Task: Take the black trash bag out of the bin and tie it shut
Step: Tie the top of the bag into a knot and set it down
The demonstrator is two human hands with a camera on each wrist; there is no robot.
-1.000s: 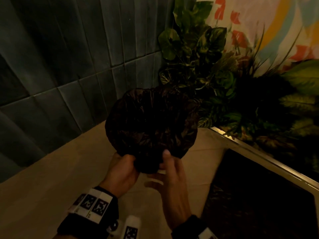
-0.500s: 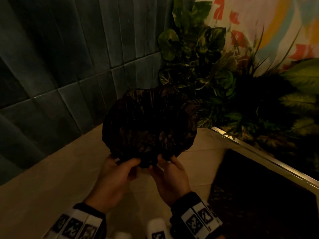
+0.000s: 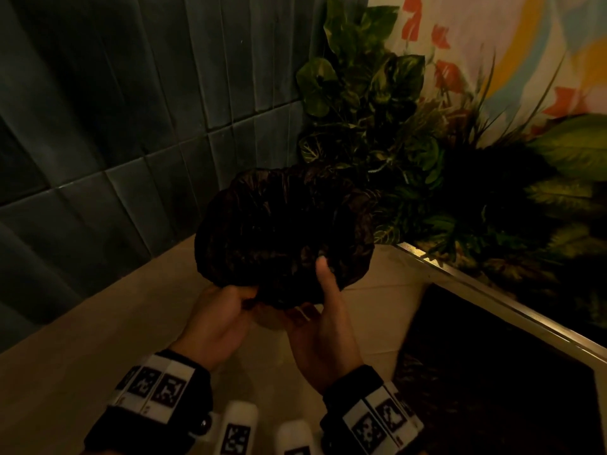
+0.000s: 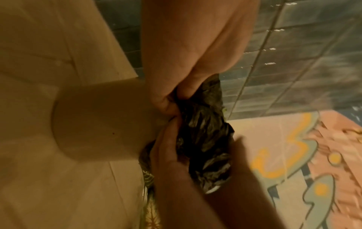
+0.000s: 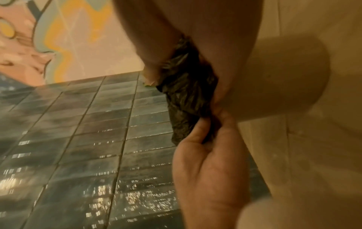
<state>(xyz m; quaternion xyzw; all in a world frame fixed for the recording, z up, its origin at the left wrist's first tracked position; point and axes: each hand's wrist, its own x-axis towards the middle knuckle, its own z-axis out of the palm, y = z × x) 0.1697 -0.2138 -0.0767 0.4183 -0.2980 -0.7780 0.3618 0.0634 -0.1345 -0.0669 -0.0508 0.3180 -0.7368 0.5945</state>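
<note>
From the head camera, the black trash bag [image 3: 282, 234] hangs in the air above a beige floor [image 3: 98, 323], out of any bin, and no bin can be made out in the dim light. Its crumpled mouth gapes upward, with leafy plants [image 3: 377, 103] and a dark tiled wall [image 3: 131, 93] behind. The left hand [image 3: 220, 310] has its fingers curled into the bag's near lower edge; the right hand [image 3: 323, 316] cradles the film from below, thumb laid up against the outside.

In the left wrist view, the left hand [image 4: 176, 65] bunches a fold of bag [image 4: 203, 134] between curled fingers and palm, while the right hand [image 4: 176, 178] closes on the plastic just beneath it.

In the right wrist view, the right hand [image 5: 156, 46] pinches the bag [image 5: 188, 93] with thumb against fingers, and the left hand [image 5: 207, 162] nips the same gathered strip just below.

The film looks thin, soft and probably slippery, and the bag seems very light, since it keeps its puffed shape. I judge the rim the best place to take hold: gather it into two tails, one per hand, then knot them without tugging hard enough to tear.
</note>
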